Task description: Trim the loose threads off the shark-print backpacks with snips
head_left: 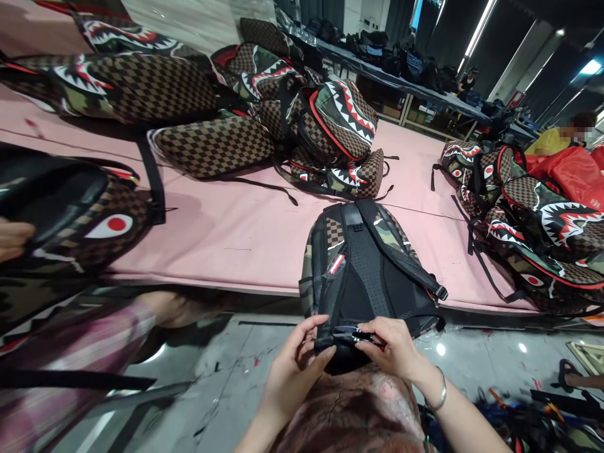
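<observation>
Backpack (pixel 372 280), left hand (pixel 302 355) and right hand (pixel 394 346) at base

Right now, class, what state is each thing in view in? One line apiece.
Nearest backpack, straps up, near end overhanging the table
Left hand, gripping that end
Right hand, pinching a dark item, unclear what
Bracelet, worn on the right wrist
Right-hand backpacks, heaped
Pink table, bearing several backpacks

Left fingers (pixel 323 362) and right fingers (pixel 377 325) at one backpack (pixel 372 286) (straps (pixel 401 253) uppermost)
</observation>
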### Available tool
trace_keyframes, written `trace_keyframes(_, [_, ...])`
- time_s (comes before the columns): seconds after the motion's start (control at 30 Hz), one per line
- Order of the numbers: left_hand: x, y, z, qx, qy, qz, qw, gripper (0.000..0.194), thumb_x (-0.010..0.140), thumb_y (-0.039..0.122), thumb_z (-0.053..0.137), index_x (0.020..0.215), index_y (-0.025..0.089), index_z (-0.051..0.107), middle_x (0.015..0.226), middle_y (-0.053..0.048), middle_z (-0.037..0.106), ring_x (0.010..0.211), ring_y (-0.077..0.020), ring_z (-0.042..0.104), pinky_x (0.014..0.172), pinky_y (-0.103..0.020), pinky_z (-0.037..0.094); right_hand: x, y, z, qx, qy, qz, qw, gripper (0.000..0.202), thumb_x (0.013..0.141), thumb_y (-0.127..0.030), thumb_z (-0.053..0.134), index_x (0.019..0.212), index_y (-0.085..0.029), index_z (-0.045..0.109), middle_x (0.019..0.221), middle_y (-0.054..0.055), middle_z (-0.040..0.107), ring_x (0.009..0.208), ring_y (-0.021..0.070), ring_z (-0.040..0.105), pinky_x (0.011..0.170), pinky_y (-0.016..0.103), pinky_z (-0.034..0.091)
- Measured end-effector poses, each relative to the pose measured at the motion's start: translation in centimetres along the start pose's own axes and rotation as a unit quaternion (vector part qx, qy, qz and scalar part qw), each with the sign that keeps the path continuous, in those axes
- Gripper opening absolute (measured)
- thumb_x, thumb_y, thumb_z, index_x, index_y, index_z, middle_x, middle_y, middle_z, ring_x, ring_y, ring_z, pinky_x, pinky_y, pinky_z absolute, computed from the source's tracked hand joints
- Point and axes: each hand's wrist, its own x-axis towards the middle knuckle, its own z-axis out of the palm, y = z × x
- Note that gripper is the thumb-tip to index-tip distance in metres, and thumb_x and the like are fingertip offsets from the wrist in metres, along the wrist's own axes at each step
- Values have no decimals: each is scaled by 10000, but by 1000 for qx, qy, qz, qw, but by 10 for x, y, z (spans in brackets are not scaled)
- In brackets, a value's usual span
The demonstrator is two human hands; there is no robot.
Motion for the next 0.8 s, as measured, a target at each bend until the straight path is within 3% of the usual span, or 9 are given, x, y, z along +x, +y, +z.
trace_keyframes(0.3, [-3,4,1,21,-4,-6,1000,477,620,341,657,1053,226,493,890,-21,653,786,-180,630,715,-286,519,12,6,-2,-9,-55,-39,998,176,865,-338,531,917,-197,622,766,41,680,662,135,617,600,223,443])
trace_keyframes(0.53, [-1,4,0,16,1,-2,1000,502,622,344,658,1075,223,476,881,-16,648,762,-175,632,693,-279,511,12,10,0,17,-37,-39,998,157,858,-328,537,897,-195,610,733,34,666,624,130,604,573,220,435])
trace_keyframes(0.8, [-2,4,-1,9,-9,6,1000,501,638,317,652,1087,220,451,857,-4,617,751,-160,613,677,-266,502,36,11,-7,5,-116,-79,990,226,873,-358,507,942,-174,618,780,45,675,691,138,617,627,222,453])
